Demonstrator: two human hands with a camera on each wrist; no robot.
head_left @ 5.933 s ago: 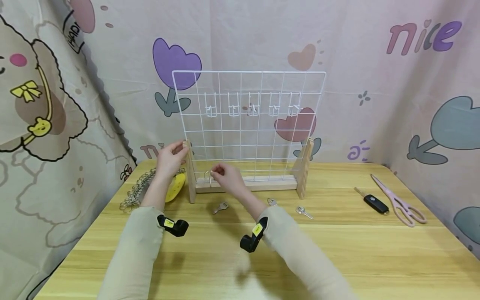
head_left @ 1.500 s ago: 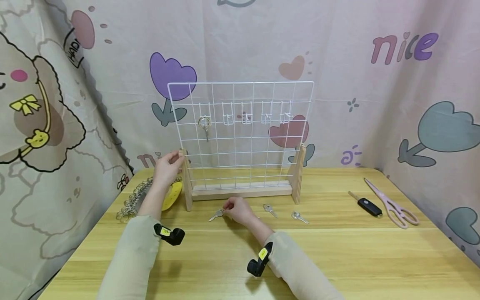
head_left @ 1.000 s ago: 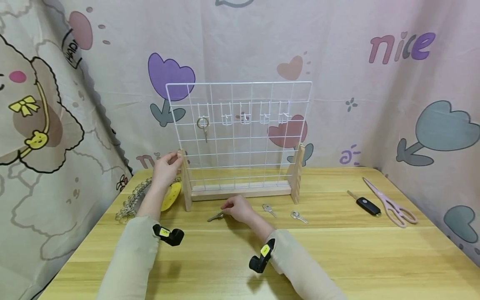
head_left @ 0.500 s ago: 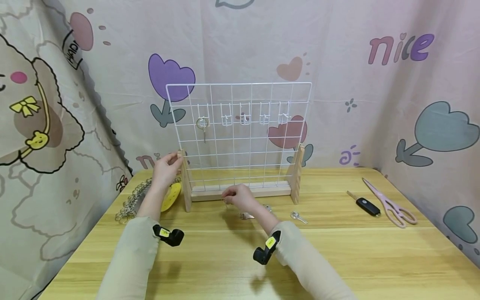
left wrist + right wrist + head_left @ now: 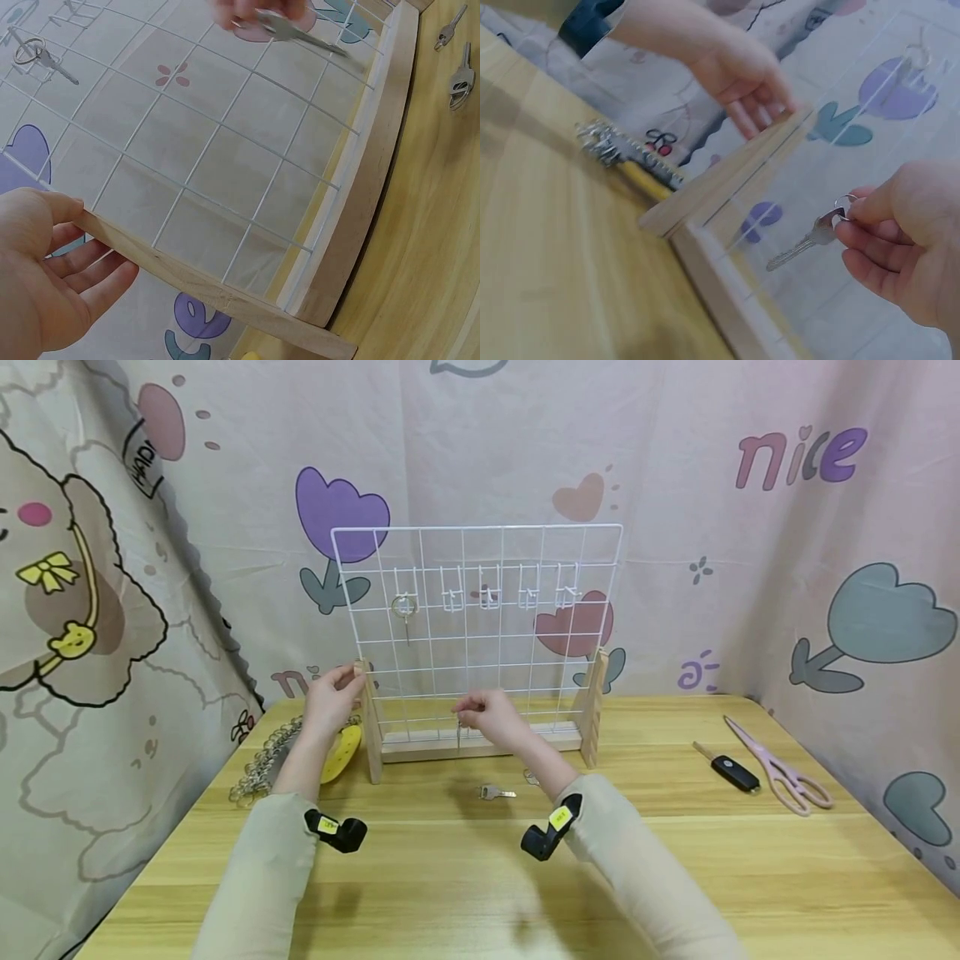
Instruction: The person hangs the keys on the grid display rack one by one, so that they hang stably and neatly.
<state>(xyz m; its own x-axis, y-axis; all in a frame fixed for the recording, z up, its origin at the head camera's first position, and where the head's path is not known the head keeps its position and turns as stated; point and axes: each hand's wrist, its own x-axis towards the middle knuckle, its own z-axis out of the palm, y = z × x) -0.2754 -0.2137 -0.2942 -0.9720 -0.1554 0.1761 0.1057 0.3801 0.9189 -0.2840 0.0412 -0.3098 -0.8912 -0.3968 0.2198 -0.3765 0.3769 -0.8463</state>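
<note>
My left hand (image 5: 330, 697) holds the top of the left wooden upright (image 5: 172, 274) of a white wire grid rack (image 5: 480, 529), thumb on one side and fingers on the other. My right hand (image 5: 495, 717) pinches a silver key (image 5: 799, 249) by its small ring (image 5: 846, 201). This key hangs tip down in front of the grid's lower part, above the table. Another key on a ring (image 5: 405, 607) hangs from the leftmost of several white hooks. The other hooks (image 5: 490, 597) along that row carry nothing.
On the table below the rack lie a key (image 5: 495, 792) and another key (image 5: 531, 777) partly covered by my right forearm. A black car key (image 5: 735, 772) and pink scissors (image 5: 780, 768) lie at right. Left of the rack sit a metal chain (image 5: 262, 768) and a yellow object (image 5: 341, 754).
The ringed key once in my right hand now hangs on the leftmost hook. My right hand has since lifted another key from the table toward the grid. My left hand stays on the upright.
</note>
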